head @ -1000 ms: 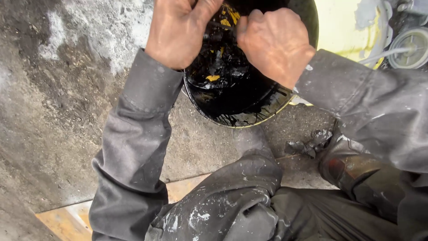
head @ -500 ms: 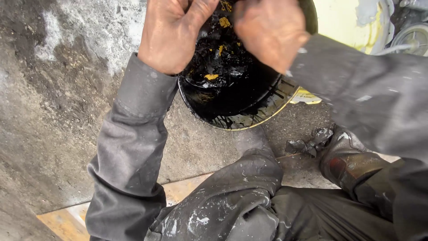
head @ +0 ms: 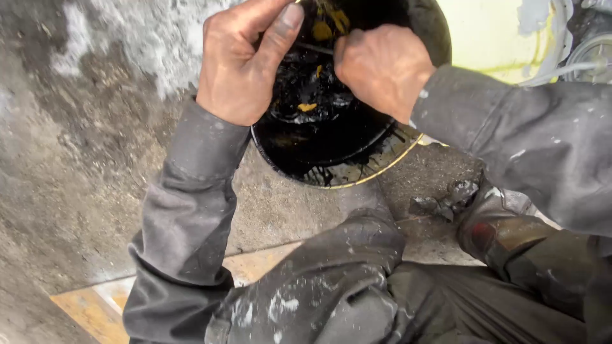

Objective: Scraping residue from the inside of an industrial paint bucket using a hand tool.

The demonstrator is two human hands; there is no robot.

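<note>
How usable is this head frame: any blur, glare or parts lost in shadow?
Head view: even daylight, no hard shadows; left hand and right hand are fairly sharp. The black bucket interior is too dark to read, with wet sheen on its contents; the pale yellow container is nearly washed out.

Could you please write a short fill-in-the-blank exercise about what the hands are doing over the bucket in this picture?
1. Both hands reach into a round bucket whose inside is coated ____ in colour.
2. The left hand and right hand come out of ____ sleeves.
3. Small ____ flecks show in the dark mass.
4. Below the left arm lies a ____ board.

Missing words: black; grey; yellow; wooden
</note>
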